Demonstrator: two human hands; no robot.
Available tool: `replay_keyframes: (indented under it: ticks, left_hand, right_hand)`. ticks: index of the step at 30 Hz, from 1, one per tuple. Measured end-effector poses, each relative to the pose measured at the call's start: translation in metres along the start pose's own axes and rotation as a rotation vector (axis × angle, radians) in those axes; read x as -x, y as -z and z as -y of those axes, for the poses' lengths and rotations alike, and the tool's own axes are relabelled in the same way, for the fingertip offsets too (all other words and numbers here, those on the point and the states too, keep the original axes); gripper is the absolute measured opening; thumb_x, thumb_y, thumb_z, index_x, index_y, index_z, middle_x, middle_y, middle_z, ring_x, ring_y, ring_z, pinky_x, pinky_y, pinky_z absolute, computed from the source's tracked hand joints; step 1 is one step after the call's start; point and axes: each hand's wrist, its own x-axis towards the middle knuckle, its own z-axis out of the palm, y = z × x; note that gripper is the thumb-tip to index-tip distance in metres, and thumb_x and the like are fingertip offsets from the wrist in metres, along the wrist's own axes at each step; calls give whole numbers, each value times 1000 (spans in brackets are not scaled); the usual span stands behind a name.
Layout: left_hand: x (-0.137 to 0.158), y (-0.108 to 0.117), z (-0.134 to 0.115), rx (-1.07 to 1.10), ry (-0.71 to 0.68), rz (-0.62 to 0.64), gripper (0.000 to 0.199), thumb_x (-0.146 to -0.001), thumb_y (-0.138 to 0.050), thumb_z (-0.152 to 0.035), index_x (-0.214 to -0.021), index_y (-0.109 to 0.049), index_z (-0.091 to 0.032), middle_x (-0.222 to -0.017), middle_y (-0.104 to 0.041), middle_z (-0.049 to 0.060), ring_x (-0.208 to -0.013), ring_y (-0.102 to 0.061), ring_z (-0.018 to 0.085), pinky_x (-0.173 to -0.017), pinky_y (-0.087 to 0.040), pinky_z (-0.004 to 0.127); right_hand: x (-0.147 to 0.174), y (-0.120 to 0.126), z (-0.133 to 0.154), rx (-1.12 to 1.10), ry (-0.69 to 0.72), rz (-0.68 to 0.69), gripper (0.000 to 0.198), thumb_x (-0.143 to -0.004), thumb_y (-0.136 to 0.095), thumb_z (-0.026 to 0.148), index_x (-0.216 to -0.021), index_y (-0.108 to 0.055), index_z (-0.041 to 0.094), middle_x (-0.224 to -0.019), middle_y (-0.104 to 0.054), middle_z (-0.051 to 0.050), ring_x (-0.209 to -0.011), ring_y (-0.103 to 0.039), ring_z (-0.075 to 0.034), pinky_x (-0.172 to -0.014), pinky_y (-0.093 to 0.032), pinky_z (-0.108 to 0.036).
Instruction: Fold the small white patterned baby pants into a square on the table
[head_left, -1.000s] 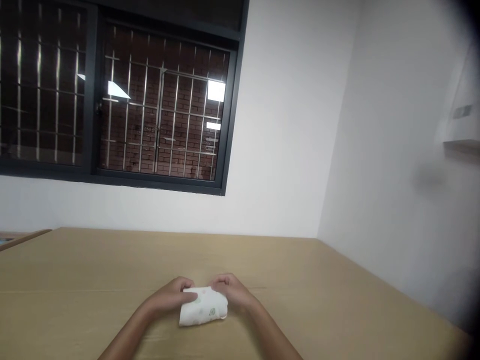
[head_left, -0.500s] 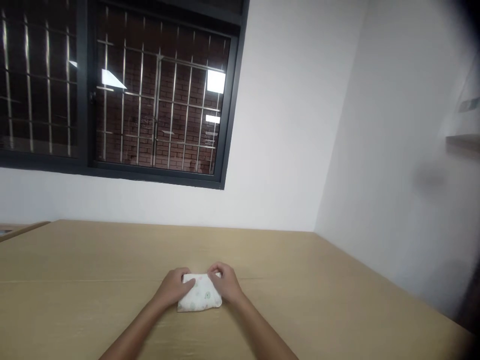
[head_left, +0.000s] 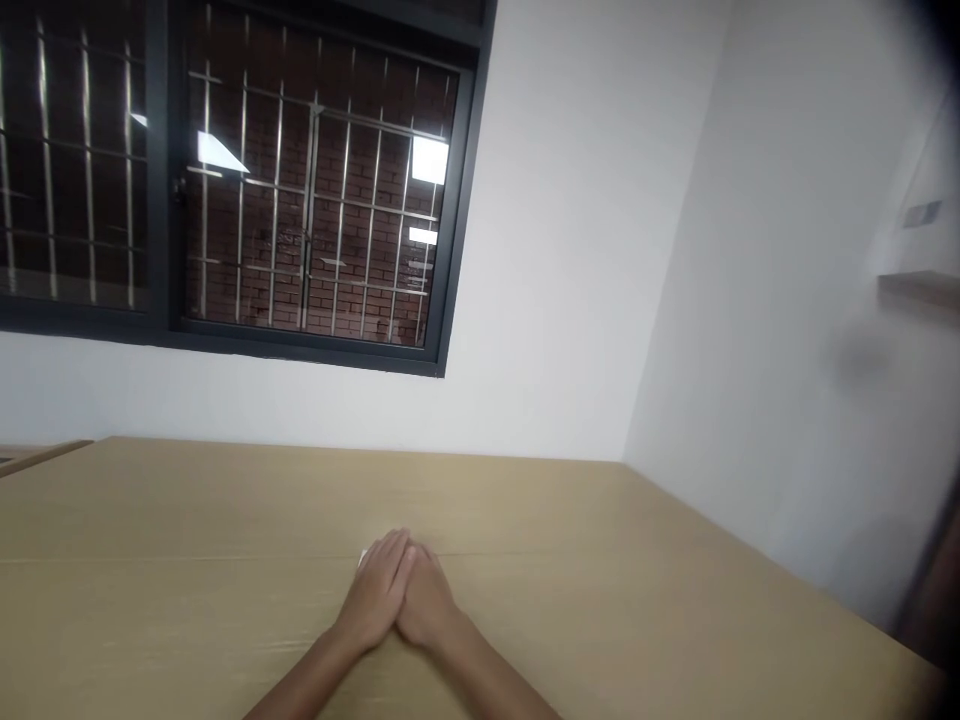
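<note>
A folded white printed cloth (head_left: 363, 557) lies on the tan tabletop, almost wholly hidden beneath my hands. Only a small pale corner of it peeks out at the upper left. My left hand (head_left: 377, 590) rests palm down over the cloth with its fingers stretched forward. Against it on the right, my right hand (head_left: 427, 597) also lies flat, its fingers partly covered by the left ones. The two hands touch and form a peak pointing away from me.
The wide tan table (head_left: 600, 580) has a thin seam running across it. Behind it stands a white wall (head_left: 555, 300) with a dark-framed barred window (head_left: 315, 220). At the far right a shelf (head_left: 919, 285) juts from the side wall.
My hands have come together from the cloth's two sides and now lie flat over it. The cloth, its print visible before, is now mostly covered.
</note>
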Motion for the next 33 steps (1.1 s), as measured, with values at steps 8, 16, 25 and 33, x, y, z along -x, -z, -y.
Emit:
replay_keyframes:
  ticks: [8, 16, 25, 33]
  left_hand:
    - [0, -8, 25, -115, -65, 124, 69, -107, -18, -56, -159, -39, -15, -168, -35, 11, -156, -33, 24, -130, -23, 46]
    - [3, -3, 38, -222, -52, 125, 72, -107, -13, -50, -157, -40, -5, -165, -40, 16, -153, -38, 24, -129, -26, 41]
    - [8, 9, 45, -358, 45, 153, 70, -105, -15, -46, -158, -40, -7, -165, -39, 14, -155, -33, 30, -127, -24, 50]
    - [7, 10, 47, -291, 32, 90, 72, -104, -20, -58, -162, -32, -17, -171, -27, 13, -158, -26, 30, -125, -23, 53]
  right_hand:
    - [6, -12, -21, 9, -24, 86, 63, -105, -38, 34, -165, -25, 20, -169, -31, -13, -155, -28, -30, -129, -18, -52]
    - [14, -2, -31, -113, -96, 139, 62, -109, -20, 45, -164, -29, 18, -169, -32, -11, -158, -23, -27, -130, -13, -50]
    - [41, 9, -50, -124, -229, 145, 71, -107, -21, 57, -165, -25, 17, -170, -28, -11, -160, -21, -26, -131, -10, -48]
    - [38, 2, -53, -200, -358, -33, 84, -104, -25, 65, -164, -20, 6, -173, -10, -17, -161, -12, -29, -131, -13, -43]
